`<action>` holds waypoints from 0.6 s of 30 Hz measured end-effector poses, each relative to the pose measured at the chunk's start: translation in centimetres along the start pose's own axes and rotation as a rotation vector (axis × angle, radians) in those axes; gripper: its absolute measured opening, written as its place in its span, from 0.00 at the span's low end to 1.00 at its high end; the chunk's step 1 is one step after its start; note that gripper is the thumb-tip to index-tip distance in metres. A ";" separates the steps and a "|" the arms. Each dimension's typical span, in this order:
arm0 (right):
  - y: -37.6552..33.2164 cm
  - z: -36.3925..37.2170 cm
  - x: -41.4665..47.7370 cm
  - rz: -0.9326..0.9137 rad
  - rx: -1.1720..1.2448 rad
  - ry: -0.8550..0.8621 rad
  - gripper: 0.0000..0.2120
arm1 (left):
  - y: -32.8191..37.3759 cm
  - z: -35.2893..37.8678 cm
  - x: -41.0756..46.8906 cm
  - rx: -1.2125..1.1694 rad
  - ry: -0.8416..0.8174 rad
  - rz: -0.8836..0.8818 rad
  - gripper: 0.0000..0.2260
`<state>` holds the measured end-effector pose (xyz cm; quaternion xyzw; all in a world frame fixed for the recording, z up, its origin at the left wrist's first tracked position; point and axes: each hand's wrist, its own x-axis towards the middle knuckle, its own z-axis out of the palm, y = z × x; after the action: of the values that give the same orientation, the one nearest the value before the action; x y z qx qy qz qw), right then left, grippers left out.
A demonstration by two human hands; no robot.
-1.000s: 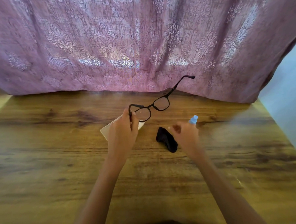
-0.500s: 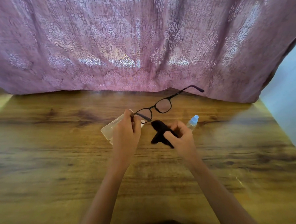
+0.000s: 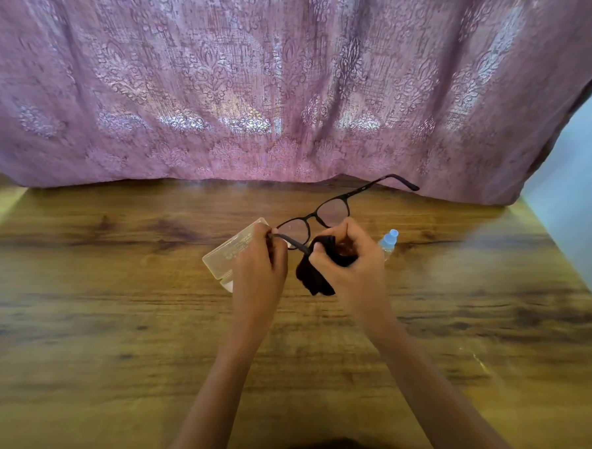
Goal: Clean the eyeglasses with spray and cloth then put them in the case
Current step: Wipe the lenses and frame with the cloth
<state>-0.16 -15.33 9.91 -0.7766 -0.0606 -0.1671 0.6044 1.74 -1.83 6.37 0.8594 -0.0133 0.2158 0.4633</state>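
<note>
My left hand pinches the near temple of the black-framed eyeglasses, which are held above the table with the far temple pointing toward the curtain. A crumpled black cloth is gripped in my right hand, right beside the glasses' near temple and lens. The clear plastic case lies on the table just behind my left hand. A small spray bottle with a light-blue cap stands behind my right hand, partly hidden by it.
The wooden table spreads wide on both sides of my hands. A pink patterned curtain hangs along the table's far edge. A pale wall borders the right side.
My right hand picked the black cloth off the table and brought it up to the glasses. The glasses tilted lower and shifted slightly right in my left hand.
</note>
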 end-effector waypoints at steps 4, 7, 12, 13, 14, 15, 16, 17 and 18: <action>-0.2 0.4 0.1 -0.092 -0.226 0.038 0.04 | 0.1 0.4 -0.2 -0.030 0.011 0.023 0.05; -0.1 0.9 0.1 -0.188 -0.421 0.081 0.11 | 0.1 0.7 -0.3 -0.039 0.015 0.024 0.06; 0.2 1.2 0.3 -0.240 -0.559 0.065 0.18 | 0.6 1.2 -0.5 -0.076 0.051 0.016 0.06; 0.3 1.2 0.3 -0.247 -0.568 0.067 0.18 | 0.6 1.3 -0.6 -0.090 0.050 0.020 0.06; 0.3 1.3 0.3 -0.264 -0.574 0.063 0.17 | 0.7 1.3 -0.7 -0.102 0.045 0.021 0.05; 0.4 1.4 0.3 -0.288 -0.573 0.050 0.16 | 0.7 1.3 -0.7 -0.118 0.038 0.017 0.04; 0.4 1.6 0.1 -0.317 -0.561 0.031 0.15 | 0.7 1.2 -0.8 -0.139 0.029 0.012 0.03; 0.4 1.7 0.0 -0.345 -0.542 0.011 0.14 | 0.7 1.2 -0.8 -0.160 0.021 0.012 0.02; 0.4 1.8 -0.2 -0.367 -0.521 -0.006 0.14 | 0.8 1.1 -0.8 -0.177 0.014 0.014 0.02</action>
<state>0.14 -13.67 9.07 -0.8819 -0.1566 -0.2811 0.3445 1.26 -3.33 6.15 0.8134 -0.0351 0.2232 0.5361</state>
